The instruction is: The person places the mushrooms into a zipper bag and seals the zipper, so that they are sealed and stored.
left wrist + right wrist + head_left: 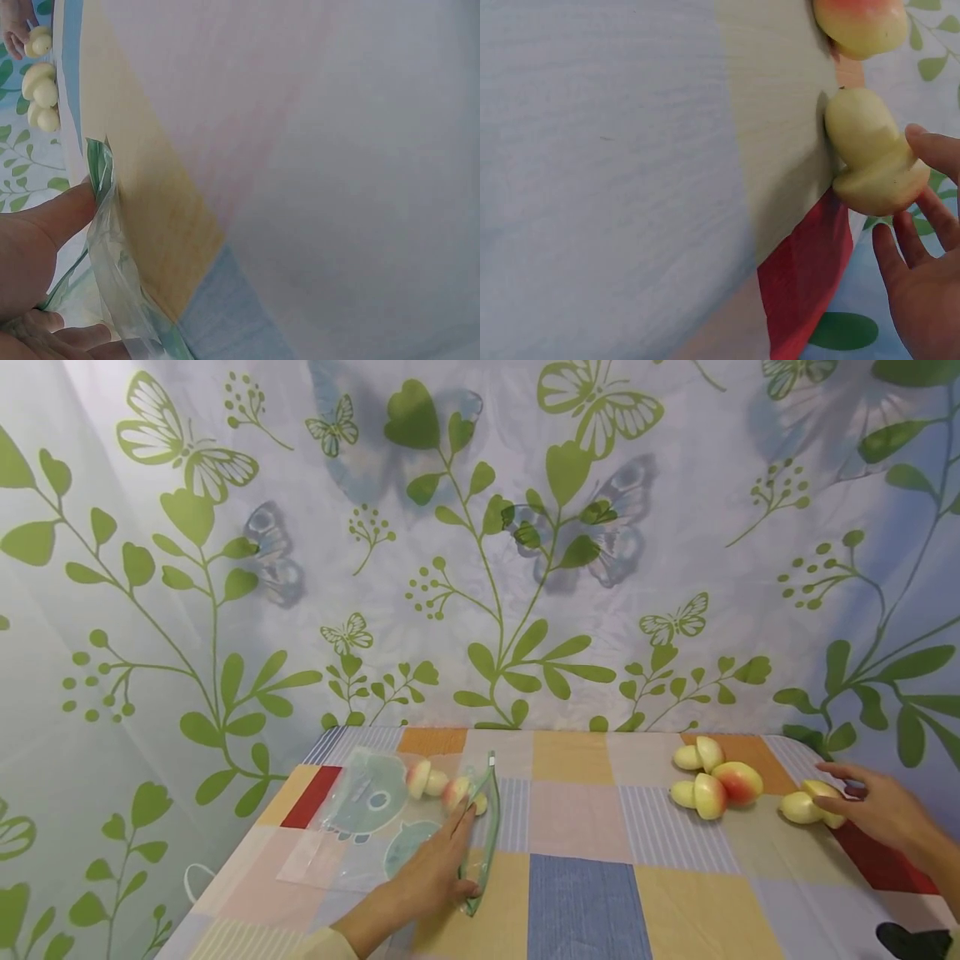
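A clear zip bag (352, 852) with green cartoon prints lies flat on the left of the table, its green-edged mouth facing right. Two yellow-and-red toy mushrooms (426, 778) appear to be inside it, near the mouth. My left hand (438, 860) rests at that mouth, thumb against the green zip strip (99, 161) and fingers spread apart, partly behind plastic. Over on the right, my right hand (888, 810) holds a pale toy mushroom (802, 807) by its cap, thumb on one side and fingers round the other. Some fingertips are hidden behind the cap (885, 187).
Several more toy mushrooms (705, 795) stand in a cluster to the left of my right hand. A patchwork cloth (581, 902) covers the table. Behind it hangs a leaf-and-butterfly curtain (465, 610). A dark shape (911, 941) shows at the lower right.
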The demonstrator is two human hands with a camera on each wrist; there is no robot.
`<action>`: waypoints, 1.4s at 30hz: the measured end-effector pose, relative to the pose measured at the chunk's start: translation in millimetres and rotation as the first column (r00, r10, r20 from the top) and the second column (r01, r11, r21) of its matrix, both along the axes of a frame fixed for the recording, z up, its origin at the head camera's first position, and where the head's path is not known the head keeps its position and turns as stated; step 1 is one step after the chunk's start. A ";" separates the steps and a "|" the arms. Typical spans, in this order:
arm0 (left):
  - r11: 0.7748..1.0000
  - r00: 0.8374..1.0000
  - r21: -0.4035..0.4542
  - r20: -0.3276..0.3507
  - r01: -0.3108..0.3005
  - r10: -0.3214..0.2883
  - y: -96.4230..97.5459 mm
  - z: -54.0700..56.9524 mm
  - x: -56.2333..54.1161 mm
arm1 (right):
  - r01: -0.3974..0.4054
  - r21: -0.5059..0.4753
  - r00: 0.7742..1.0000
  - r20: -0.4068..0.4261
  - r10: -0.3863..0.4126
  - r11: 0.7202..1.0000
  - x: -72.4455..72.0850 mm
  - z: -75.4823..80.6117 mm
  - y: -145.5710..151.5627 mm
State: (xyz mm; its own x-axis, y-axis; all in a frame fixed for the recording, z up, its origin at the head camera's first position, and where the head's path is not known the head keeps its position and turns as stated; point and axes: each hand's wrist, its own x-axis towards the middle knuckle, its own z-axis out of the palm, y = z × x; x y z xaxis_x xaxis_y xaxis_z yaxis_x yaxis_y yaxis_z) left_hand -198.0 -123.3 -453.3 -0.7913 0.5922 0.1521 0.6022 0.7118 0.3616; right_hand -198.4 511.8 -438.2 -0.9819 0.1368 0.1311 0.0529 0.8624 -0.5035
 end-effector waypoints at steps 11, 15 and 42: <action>1.000 1.000 -0.017 0.006 -0.014 0.014 0.8 1.7 0.8 | 0.065 -0.158 0.991 0.125 -0.046 0.985 -0.3 -9.0 2.9; 1.000 1.000 -0.022 0.000 -0.016 0.016 1.1 1.7 1.2 | 0.071 -0.194 0.993 0.107 -0.050 0.979 0.5 -10.8 1.8; 1.000 0.999 -0.024 -0.032 0.007 -0.008 1.4 2.1 0.0 | 0.041 -0.160 0.998 -0.034 -0.047 0.986 -3.9 25.6 -19.8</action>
State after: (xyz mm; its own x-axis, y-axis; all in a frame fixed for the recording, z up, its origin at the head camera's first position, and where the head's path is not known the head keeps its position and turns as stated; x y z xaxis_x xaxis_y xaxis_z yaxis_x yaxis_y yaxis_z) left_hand -198.0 -121.9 -451.2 -0.7818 0.6018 0.1630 0.6185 0.7154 0.3251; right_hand -202.4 492.0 -412.7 -0.9693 0.2018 0.1406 0.0676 0.7681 -0.6367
